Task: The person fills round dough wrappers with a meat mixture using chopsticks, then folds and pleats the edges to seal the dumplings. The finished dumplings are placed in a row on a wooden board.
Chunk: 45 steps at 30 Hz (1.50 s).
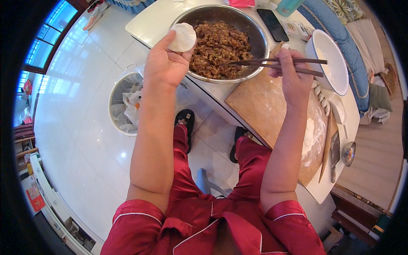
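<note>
My left hand (169,62) holds a round dough wrapper (183,37) flat on its fingers, at the left rim of a large steel bowl (257,35). Brown minced filling (220,47) lies in that bowl. In my right hand (291,68) is a pair of dark wooden chopsticks (271,61), their tips touching the filling near its right side. Below my right forearm, a floured wooden board (255,98) carries a piece of dough (309,132). Several folded dumplings (322,97) sit at the board's right, partly hidden by a white enamel basin (330,62).
A wooden rolling pin (325,149), a dark-bladed knife (334,151) and a small metal bowl (349,154) lie at the table's right. Behind the steel bowl's right side is a black phone (272,25). A lined waste bin (113,110) stands on the floor at left.
</note>
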Each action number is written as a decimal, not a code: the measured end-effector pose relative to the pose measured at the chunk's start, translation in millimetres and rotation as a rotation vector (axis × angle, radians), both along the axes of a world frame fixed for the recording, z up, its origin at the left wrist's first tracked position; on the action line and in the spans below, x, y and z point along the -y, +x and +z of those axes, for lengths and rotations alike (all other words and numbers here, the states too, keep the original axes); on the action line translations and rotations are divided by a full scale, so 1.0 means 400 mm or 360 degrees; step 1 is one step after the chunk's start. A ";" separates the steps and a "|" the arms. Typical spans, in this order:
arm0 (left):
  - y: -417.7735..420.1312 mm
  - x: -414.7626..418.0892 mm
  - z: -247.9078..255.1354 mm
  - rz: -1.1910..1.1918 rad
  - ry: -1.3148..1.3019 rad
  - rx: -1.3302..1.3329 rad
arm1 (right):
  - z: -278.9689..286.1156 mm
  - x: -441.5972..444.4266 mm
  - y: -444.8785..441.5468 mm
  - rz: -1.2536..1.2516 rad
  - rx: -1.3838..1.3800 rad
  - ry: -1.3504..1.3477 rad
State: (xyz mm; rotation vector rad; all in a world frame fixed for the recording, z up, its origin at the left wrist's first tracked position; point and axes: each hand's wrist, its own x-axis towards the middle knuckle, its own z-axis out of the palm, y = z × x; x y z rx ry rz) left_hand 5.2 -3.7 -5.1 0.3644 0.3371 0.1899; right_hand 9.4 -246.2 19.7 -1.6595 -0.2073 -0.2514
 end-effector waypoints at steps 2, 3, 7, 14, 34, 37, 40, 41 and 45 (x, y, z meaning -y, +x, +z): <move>-0.001 0.007 0.005 0.0048 0.0123 -0.0039 | -0.008 -0.017 0.004 0.0041 -0.0123 0.0002; -0.001 0.012 0.006 0.0066 0.0182 -0.0062 | -0.013 -0.021 0.005 0.0057 -0.0187 0.0001; -0.004 0.021 0.009 0.0086 0.0231 -0.0059 | -0.026 -0.022 0.006 0.0045 -0.0265 -0.0073; -0.006 0.025 0.007 0.0030 0.0206 -0.0083 | -0.015 -0.025 -0.003 0.0017 -0.0378 -0.0055; -0.008 0.011 0.007 -0.0003 0.0128 -0.0074 | 0.005 0.012 -0.001 -0.0291 -0.0217 -0.0175; -0.007 0.014 0.007 -0.0057 0.0109 -0.0124 | 0.001 -0.001 -0.007 -0.0197 -0.0278 -0.0190; -0.010 0.019 0.014 -0.0065 0.0107 -0.0154 | 0.006 -0.004 -0.008 -0.0118 -0.0336 -0.0148; -0.010 0.018 0.013 -0.0056 0.0111 -0.0158 | 0.005 -0.001 -0.005 -0.0086 -0.0341 -0.0135; -0.009 0.014 0.009 -0.0089 0.0083 -0.0137 | -0.008 0.001 0.001 -0.0018 -0.0418 -0.0057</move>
